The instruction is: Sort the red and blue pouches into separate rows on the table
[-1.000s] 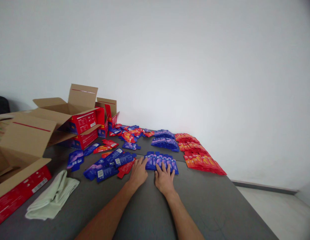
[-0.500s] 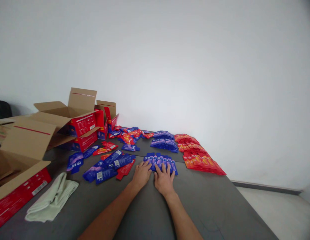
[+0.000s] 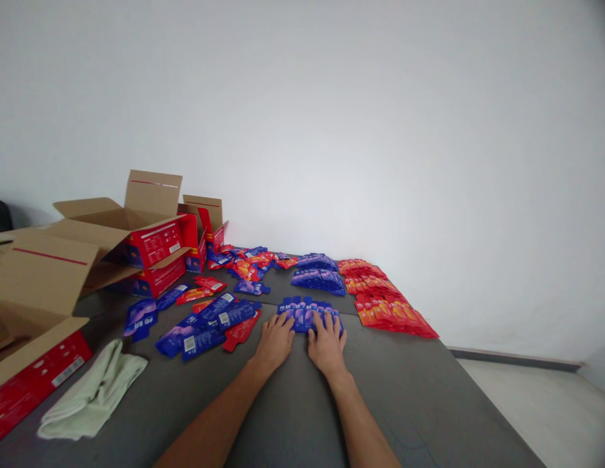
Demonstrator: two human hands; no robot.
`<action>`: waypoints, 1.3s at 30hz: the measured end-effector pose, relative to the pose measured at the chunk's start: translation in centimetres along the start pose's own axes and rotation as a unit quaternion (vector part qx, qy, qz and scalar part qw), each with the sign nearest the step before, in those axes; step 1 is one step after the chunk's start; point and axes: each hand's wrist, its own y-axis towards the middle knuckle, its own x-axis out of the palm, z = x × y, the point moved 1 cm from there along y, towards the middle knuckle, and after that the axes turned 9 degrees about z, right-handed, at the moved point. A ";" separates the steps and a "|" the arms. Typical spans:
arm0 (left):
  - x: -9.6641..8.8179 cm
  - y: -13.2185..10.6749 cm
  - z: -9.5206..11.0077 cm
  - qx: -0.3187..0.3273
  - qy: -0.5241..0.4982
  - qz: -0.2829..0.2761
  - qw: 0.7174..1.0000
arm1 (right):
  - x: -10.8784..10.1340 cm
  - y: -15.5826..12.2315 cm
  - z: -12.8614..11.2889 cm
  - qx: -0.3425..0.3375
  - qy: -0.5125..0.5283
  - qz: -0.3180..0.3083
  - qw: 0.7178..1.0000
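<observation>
In front of me a row of overlapping blue sachets [image 3: 307,313] lies on the dark table [image 3: 302,403]. My left hand [image 3: 274,339] rests at the row's left end, its fingertips touching the sachets. Over the right part of the row, my right hand [image 3: 327,344] lies with its fingers spread on the sachets. Neither hand is closed round anything. Behind this row are further overlapping rows of blue sachets [image 3: 319,281]. Overlapping rows of red sachets [image 3: 390,311] lie to the right. The fingers hide the lower edges of the front blue row.
Loose blue sachets [image 3: 202,337] and red ones [image 3: 241,331] are scattered left of my hands. Open red cartons [image 3: 160,244] stand at the left, with another carton [image 3: 43,383] nearer. A folded pale cloth [image 3: 92,393] lies beside it. A white wall [image 3: 331,130] rises behind the table.
My right hand has shifted to the right along the blue row, its fingers still spread. The left hand stays at the left end. The whole view has moved slightly.
</observation>
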 end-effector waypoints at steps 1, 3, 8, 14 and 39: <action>0.0 0.0 0.0 -0.002 -0.001 0.001 1.000 | 0.1 0.1 0.2 0.005 -0.005 -0.002 1.000; -0.1 0.0 -0.1 -0.007 -0.003 0.001 1.000 | 0.4 0.2 0.6 0.012 -0.014 -0.020 1.000; -0.1 0.0 -0.1 -0.003 -0.017 0.001 1.000 | 1.2 0.1 0.9 0.005 -0.029 -0.027 0.999; -0.4 0.3 0.3 -0.010 -0.017 -0.014 1.000 | 1.1 0.2 0.9 0.012 -0.040 -0.026 0.999; 1.6 1.3 1.6 -0.001 0.009 0.000 1.000 | 0.1 1.1 2.1 0.043 -0.031 0.016 0.998</action>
